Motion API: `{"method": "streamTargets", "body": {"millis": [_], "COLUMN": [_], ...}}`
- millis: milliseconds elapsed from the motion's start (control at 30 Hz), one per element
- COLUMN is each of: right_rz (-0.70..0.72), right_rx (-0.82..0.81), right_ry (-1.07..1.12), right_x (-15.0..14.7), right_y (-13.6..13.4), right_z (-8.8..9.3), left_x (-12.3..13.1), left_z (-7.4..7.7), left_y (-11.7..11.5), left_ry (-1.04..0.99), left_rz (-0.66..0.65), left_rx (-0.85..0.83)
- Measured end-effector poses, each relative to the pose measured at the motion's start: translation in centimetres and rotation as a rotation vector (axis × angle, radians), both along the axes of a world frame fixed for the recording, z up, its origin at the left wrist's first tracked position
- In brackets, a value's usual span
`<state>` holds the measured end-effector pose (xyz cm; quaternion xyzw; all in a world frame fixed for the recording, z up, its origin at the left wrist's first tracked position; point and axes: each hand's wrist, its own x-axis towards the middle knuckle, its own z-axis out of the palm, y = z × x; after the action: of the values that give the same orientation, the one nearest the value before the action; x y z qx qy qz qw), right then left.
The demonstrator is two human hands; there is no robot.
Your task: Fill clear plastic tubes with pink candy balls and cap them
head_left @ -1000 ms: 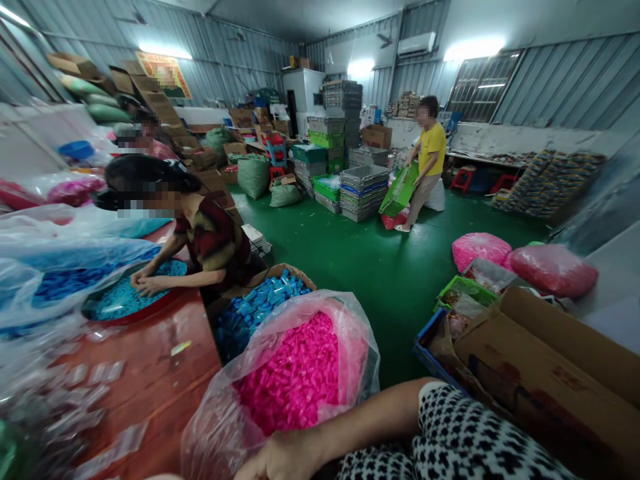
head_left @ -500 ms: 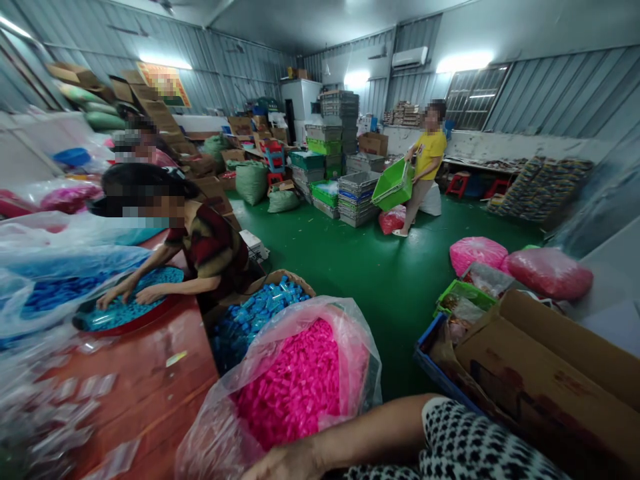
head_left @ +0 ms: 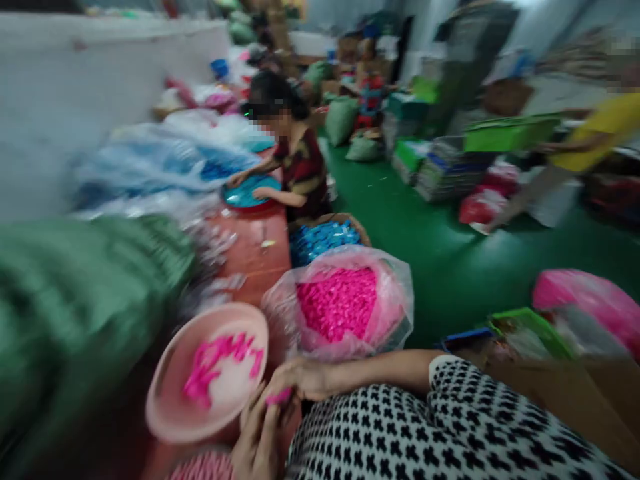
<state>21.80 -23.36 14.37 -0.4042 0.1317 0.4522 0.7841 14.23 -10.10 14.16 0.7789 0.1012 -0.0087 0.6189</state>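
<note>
Close to my body, my right hand [head_left: 300,380] is closed around a small pink plastic piece [head_left: 279,397], which shows only in part. My left hand [head_left: 256,430] meets it from below, its fingers bent against the same piece; motion blur hides the exact hold. Just left of the hands stands a pale pink basin [head_left: 163,400] with several loose pink pieces [head_left: 220,360] inside. Beyond my right forearm, a clear plastic bag [head_left: 395,293] holds a heap of bright pink pieces [head_left: 337,303].
A green sack [head_left: 90,287] bulks at the left. Past the red table [head_left: 250,253], a co-worker [head_left: 305,157] reaches into a tray of blue pieces [head_left: 250,193]. A box of blue pieces [head_left: 325,240] stands nearby. At right, a person in yellow [head_left: 593,140] holds a green crate [head_left: 510,133].
My view has swung left and down, bringing both hands, the pink basin and the green sack into sight. The person in yellow now appears farther right, still with the green crate.
</note>
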Motion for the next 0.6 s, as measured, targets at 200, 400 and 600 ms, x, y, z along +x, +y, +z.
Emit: {"method": "streamTargets", "body": {"millis": [200,400,600], "right_rz": [0.275,0.818,0.897], "right_rx": [0.049,0.067,-0.177], "right_ry": [-0.088,-0.175,-0.585], "right_x": [-2.5,-4.5,-3.9], "right_y": [1.9,8.5,13.8], "right_z": [0.5,-3.0,-7.8], "left_x": [-4.5,-11.2,-20.7], "left_z": [-0.1,-3.1,-8.2], "left_y": [0.2,3.9,10.0], "left_ry": [-0.058,-0.083,0.027], "left_rz": [0.328,0.749,1.346], "left_rx": [-0.099,-0.296,0.101]}}
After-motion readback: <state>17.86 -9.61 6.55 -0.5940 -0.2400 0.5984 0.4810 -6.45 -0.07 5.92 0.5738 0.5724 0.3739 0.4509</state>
